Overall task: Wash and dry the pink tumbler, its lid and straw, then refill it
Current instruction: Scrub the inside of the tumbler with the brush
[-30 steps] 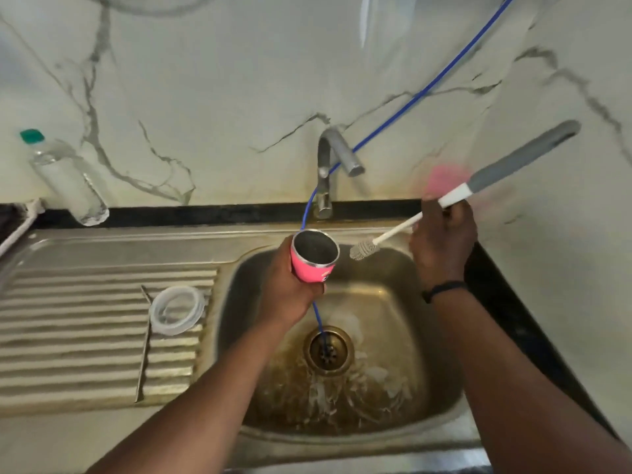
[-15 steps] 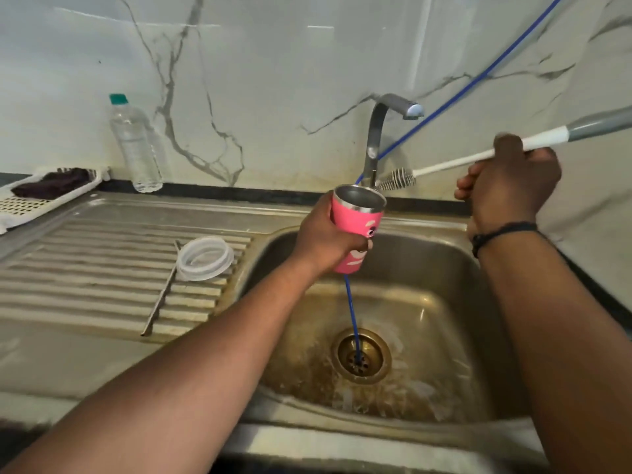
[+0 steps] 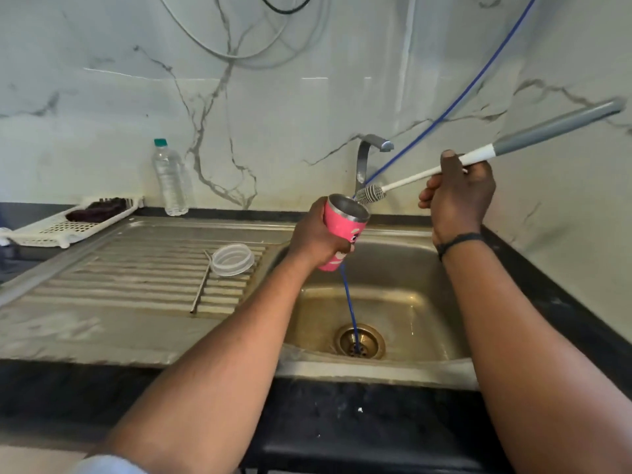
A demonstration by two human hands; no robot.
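Note:
My left hand (image 3: 316, 236) grips the pink tumbler (image 3: 342, 230) over the sink basin (image 3: 403, 268), its steel mouth tilted up and to the right. My right hand (image 3: 456, 196) holds a long bottle brush (image 3: 513, 145) by its white shaft; the bristle head (image 3: 371, 194) hovers just at the tumbler's rim, outside the cup. The clear lid (image 3: 232, 259) lies on the ribbed drainboard (image 3: 136, 278). Beside it lies the metal straw (image 3: 200, 289).
A steel tap (image 3: 367, 155) stands behind the basin. A thin blue hose (image 3: 350, 302) runs from the wall down into the drain (image 3: 359, 341). A clear water bottle (image 3: 170, 177) stands by the wall. A white tray with a dark cloth (image 3: 73, 220) sits far left.
The view has tilted up and drawn back. The tumbler has risen toward the tap, and the brush head has come closer to its rim. Both grips are unchanged.

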